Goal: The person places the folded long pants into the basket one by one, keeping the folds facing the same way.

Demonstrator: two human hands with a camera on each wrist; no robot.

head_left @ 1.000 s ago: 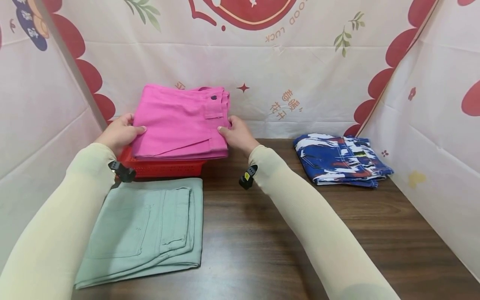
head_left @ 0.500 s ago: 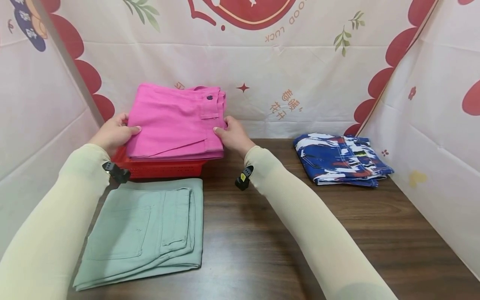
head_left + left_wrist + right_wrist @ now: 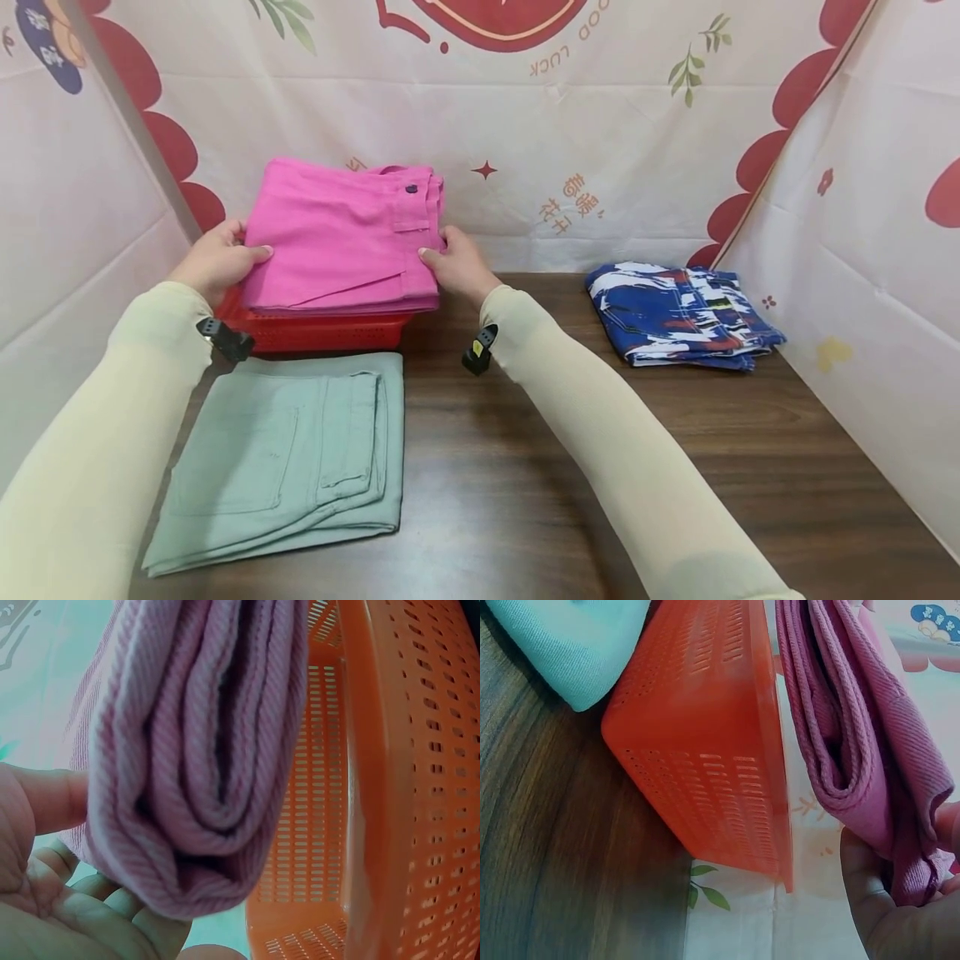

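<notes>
Underneath, wrist views show pink trousers [image 3: 187, 757] clear of basket [image 3: 390, 780].

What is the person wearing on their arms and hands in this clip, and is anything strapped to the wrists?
Both arms wear long, close-fitting pale yellow-green sleeves down to the wrists. The left hand and right hand are bare, without gloves. A small black clip-like device sits at the left wrist; a black one with a yellow mark at the right.
</notes>
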